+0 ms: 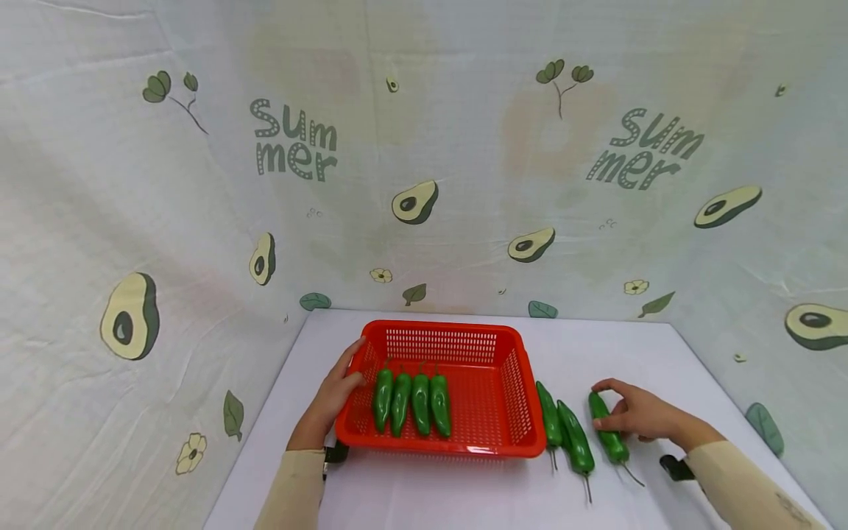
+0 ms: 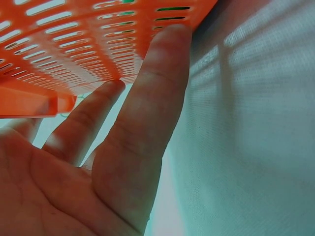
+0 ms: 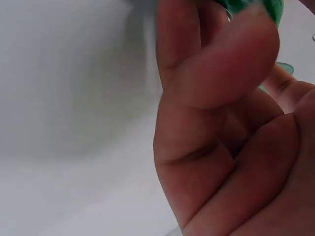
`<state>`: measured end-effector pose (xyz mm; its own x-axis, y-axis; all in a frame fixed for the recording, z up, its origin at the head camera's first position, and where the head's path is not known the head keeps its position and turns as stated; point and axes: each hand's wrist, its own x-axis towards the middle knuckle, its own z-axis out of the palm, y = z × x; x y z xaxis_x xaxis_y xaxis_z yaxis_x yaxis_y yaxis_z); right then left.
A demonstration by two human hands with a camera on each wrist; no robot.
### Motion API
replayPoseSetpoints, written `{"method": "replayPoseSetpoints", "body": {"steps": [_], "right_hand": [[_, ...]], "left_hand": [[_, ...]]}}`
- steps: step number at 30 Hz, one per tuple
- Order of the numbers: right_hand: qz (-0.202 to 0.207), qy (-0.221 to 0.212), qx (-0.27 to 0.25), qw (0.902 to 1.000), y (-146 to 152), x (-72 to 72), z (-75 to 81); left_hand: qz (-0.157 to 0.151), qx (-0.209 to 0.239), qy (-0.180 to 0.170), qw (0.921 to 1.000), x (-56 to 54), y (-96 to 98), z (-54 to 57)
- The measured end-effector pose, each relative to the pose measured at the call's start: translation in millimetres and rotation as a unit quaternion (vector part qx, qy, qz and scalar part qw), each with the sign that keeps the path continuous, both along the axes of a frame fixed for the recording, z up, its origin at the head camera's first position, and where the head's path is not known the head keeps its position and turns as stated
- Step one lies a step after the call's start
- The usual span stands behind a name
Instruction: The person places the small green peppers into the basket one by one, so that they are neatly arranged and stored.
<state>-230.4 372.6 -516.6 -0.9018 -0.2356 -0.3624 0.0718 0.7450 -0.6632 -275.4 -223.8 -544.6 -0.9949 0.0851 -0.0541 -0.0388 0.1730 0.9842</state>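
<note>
At the left side of a red plastic basket (image 1: 473, 401) is my left hand (image 1: 331, 397). Its thumb and fingers rest nearly straight against the slotted wall (image 2: 74, 44), as the left wrist view shows. Inside the basket, several green chili peppers (image 1: 420, 403) lie side by side at the left. My right hand (image 1: 639, 414) pinches another green chili pepper (image 1: 616, 445) on the table, thumb on one side and a finger near its tip. In the right wrist view the curled fingers hide most of that pepper (image 3: 273, 10).
Between the basket and my right hand, two more green chili peppers (image 1: 576, 439) lie on the white table (image 1: 424, 497), stems toward me. Printed cloth (image 1: 464, 147) with avocados and lettering rises behind the table and along both sides.
</note>
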Motion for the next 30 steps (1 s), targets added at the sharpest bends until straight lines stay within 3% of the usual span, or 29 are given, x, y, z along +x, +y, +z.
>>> {"method": "replayPoseSetpoints", "body": {"steps": [7, 19, 24, 30], "right_hand": [[-0.01, 0.012, 0.018, 0.9997, -4, -17.0, 17.2], [-0.02, 0.011, 0.022, 0.9995, -21, -43.6, 42.2], [-0.019, 0.013, 0.027, 0.9994, -30, -57.8, 63.5], [-0.02, 0.02, -0.01, 0.9995, -48, -75.4, 96.8]], "left_hand": [[0.001, 0.006, -0.007, 1.0, 1.5, -0.5, 2.7], [0.001, 0.005, -0.007, 1.0, 1.6, 0.5, -2.3], [0.001, 0.006, -0.006, 1.0, -0.3, -0.1, -2.6], [-0.004, 0.011, -0.001, 0.9999, -1.4, -0.4, -0.7]]}}
